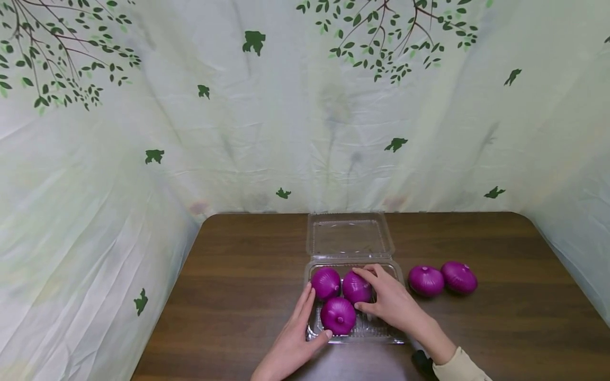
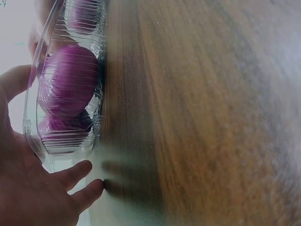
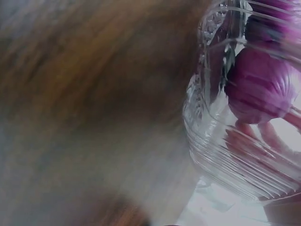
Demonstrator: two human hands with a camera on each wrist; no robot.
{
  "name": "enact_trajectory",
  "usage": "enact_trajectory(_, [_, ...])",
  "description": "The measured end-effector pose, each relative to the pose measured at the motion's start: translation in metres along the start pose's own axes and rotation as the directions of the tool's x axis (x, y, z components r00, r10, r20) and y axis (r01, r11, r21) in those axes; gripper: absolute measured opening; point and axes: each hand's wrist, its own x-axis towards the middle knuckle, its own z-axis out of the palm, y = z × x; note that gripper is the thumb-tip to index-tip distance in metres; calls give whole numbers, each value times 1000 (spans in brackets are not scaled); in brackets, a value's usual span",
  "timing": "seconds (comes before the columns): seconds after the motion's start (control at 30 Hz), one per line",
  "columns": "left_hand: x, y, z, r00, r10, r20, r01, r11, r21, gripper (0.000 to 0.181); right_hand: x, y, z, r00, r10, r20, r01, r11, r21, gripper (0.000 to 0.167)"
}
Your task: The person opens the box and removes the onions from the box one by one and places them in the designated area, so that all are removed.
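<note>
A clear plastic clamshell container (image 1: 381,333) stands on the table with its lid (image 1: 350,238) folded back. Inside are three red onions: one at the back left (image 1: 326,283), one at the front (image 1: 338,316) and one in the middle (image 1: 356,288). My right hand (image 1: 388,296) grips the middle onion between thumb and fingers, seen through the container wall in the right wrist view. Along the container's left side lies my left hand (image 1: 297,338), fingers extended outside the wall and thumb at the front rim. The left wrist view shows an onion (image 2: 69,80) through the ribbed wall.
Two more red onions, one nearer (image 1: 426,281) and one farther right (image 1: 459,277), lie touching each other right of the container. A black-handled object (image 1: 421,364) is partly hidden under the right forearm. The brown wooden table (image 1: 238,286) meets a leaf-printed cloth (image 1: 267,159) behind.
</note>
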Motion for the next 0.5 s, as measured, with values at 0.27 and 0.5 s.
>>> enact_trajectory(0.27, [0,-1,0,1000,-13,-1,13,1000,11,93,-1,0,1,1000,-18,-17,18,1000,0,76])
enact_trajectory(0.5, [1,-1,0,1000,7,-3,-7,1000,23,92,-3,1,1,999,-12,-41,14,998,57,75])
